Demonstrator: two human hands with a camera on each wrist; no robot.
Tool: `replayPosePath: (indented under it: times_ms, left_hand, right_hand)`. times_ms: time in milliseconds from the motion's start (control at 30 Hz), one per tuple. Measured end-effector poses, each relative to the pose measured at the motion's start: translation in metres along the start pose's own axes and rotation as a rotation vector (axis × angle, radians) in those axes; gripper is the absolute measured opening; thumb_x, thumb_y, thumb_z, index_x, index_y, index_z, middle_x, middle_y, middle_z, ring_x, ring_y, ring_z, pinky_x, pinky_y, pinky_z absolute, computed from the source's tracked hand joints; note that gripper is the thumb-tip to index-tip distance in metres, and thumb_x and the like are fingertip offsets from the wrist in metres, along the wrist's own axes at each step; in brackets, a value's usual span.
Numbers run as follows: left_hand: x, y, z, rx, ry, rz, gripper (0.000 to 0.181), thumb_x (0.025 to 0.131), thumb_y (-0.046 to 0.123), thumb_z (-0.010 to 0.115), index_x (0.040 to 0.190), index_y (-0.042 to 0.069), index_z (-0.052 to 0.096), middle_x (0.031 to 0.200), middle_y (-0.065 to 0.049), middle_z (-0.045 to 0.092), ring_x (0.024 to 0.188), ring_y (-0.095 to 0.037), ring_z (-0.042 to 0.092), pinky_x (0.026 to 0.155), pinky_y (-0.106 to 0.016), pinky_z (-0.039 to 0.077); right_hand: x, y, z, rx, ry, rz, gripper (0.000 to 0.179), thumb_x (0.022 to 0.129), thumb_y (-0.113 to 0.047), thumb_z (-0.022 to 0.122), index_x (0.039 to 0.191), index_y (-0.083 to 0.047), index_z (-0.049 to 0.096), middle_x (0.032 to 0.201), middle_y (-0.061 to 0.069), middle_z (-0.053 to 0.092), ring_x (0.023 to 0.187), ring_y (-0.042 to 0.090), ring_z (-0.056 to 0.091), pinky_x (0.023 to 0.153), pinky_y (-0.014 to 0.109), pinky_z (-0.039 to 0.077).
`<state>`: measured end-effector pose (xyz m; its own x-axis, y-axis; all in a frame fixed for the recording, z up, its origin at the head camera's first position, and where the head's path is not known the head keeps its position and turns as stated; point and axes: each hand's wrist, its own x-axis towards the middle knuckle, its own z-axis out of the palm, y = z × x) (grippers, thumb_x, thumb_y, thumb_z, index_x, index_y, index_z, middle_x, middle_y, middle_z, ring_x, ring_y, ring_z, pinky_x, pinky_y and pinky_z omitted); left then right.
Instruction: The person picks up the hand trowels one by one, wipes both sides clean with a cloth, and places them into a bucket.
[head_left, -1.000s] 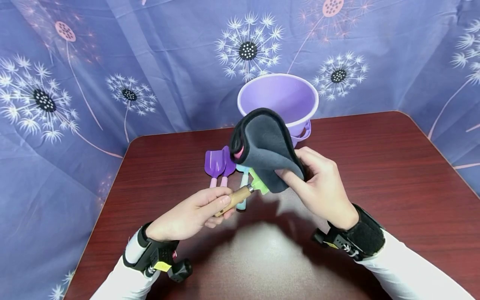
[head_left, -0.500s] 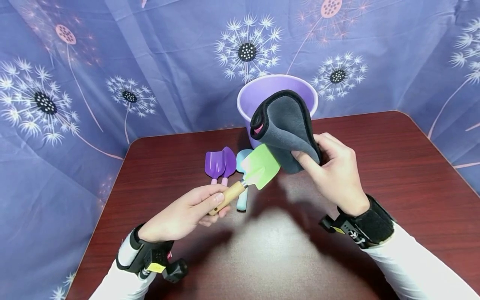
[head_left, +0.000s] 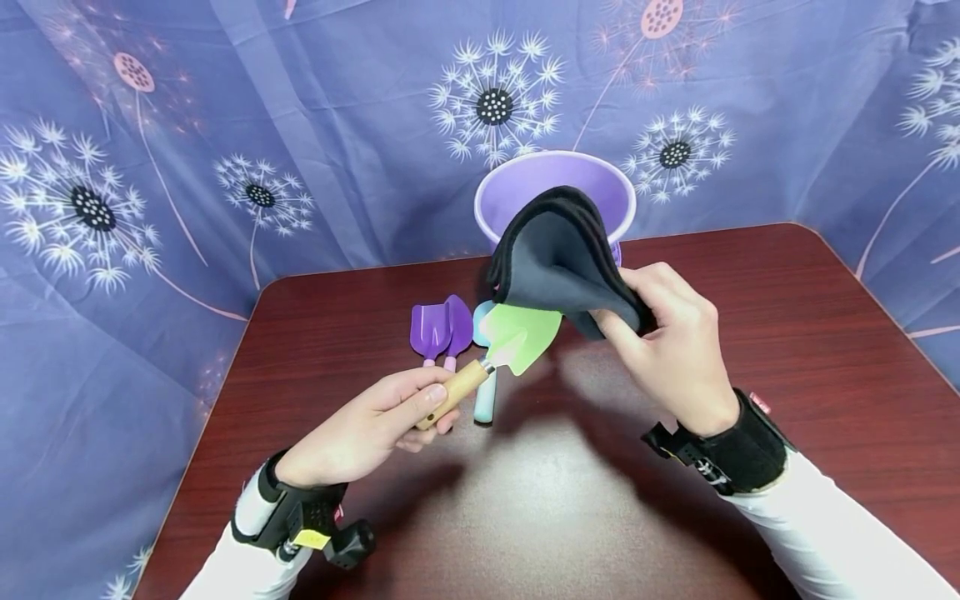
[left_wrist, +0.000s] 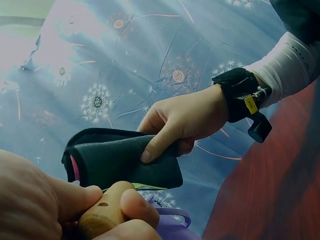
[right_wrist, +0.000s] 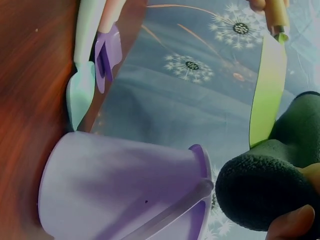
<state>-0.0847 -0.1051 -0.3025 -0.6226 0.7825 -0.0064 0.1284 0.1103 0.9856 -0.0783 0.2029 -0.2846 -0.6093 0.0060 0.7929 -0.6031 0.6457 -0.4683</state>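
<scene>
Trowel (head_left: pixel 517 337) with a bright green blade and a wooden handle, held in the left hand (head_left: pixel 371 421). Fingers curled round the wood, thumb laid along the top of it. Blade pointing away from the left hand and over toward the right hand (head_left: pixel 667 346), up off the table (head_left: pixel 757 350).

Dark gray cloth (head_left: pixel 562 275) with a black edge, folded over and pinched in the right hand. Thumb on the near side, other fingers tucked behind. Cloth sticking out ahead of the right hand and to its left, with the tip of the green blade hidden by it. Touching or just apart: hard to tell.

Big purple bucket (head_left: pixel 517 196), standing upright on the table past both hands, nearer the right one. Part of its front hidden by the cloth. Purple bucket handle (right_wrist: pixel 172 211) hanging at its side, past the right hand.

Two purple shovels (head_left: pixel 430 329) with pink handles, side by side on the table just past the left hand. Light blue shovel (head_left: pixel 484 400), lying between the two hands, closer to the left one, partly hidden by the trowel.

Blue curtain (head_left: pixel 337 150) with puffy white flowers, farthest from the hands. Black strap (head_left: pixel 750 450) on each wrist, right behind the hand.
</scene>
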Motion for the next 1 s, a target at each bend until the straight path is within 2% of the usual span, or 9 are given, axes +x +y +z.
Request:
replayPosePath:
  times_ms: [200, 400, 633, 767, 1000]
  left_hand:
    - [0.0, 0.0, 0.002, -0.026, 0.005, -0.004, 0.027, 0.11, 0.02, 0.035, 0.099, 0.001, 0.05, 0.085, -0.023, 0.044, 0.057, -0.019, 0.028, 0.049, -0.027, 0.024]
    - [0.001, -0.001, 0.004, -0.047, 0.023, -0.027, 0.027, 0.11, 0.02, 0.035, 0.098, 0.001, 0.05, 0.083, -0.016, 0.044, 0.057, -0.016, 0.028, 0.051, -0.025, 0.023]
    - [0.003, -0.001, 0.004, -0.063, 0.017, -0.014, 0.026, 0.11, 0.018, 0.035, 0.097, 0.0, 0.047, 0.084, -0.023, 0.042, 0.056, -0.018, 0.027, 0.049, -0.027, 0.023]
    - [0.004, -0.002, 0.005, -0.07, 0.02, -0.024, 0.026, 0.11, 0.018, 0.036, 0.095, 0.0, 0.047, 0.084, -0.022, 0.043, 0.056, -0.018, 0.027, 0.05, -0.026, 0.024]
    - [0.004, -0.003, 0.005, -0.108, 0.014, -0.072, 0.027, 0.11, 0.022, 0.036, 0.103, -0.001, 0.048, 0.085, -0.018, 0.041, 0.057, -0.018, 0.026, 0.052, -0.027, 0.025]
  right_hand:
    - [-0.011, 0.014, 0.008, 0.03, -0.034, -0.078, 0.025, 0.082, 0.0, 0.07, 0.107, -0.001, 0.072, 0.093, 0.006, 0.064, 0.083, 0.013, 0.056, 0.077, 0.02, 0.041]
    - [-0.021, 0.019, 0.017, 0.012, -0.066, -0.134, 0.026, 0.085, -0.007, 0.068, 0.111, -0.002, 0.071, 0.098, 0.006, 0.063, 0.083, 0.012, 0.056, 0.075, 0.024, 0.044]
    - [-0.027, 0.013, 0.021, 0.011, -0.117, -0.189, 0.026, 0.087, -0.009, 0.063, 0.111, -0.003, 0.07, 0.098, 0.002, 0.062, 0.081, 0.009, 0.055, 0.067, 0.025, 0.047]
    - [-0.028, 0.008, 0.023, 0.042, -0.143, -0.211, 0.026, 0.087, -0.008, 0.064, 0.112, -0.004, 0.07, 0.098, 0.002, 0.062, 0.081, 0.009, 0.056, 0.065, 0.024, 0.048]
    - [-0.032, -0.001, 0.026, 0.115, -0.182, -0.215, 0.026, 0.086, -0.006, 0.066, 0.111, -0.006, 0.07, 0.1, 0.0, 0.062, 0.082, 0.007, 0.056, 0.066, 0.021, 0.046]
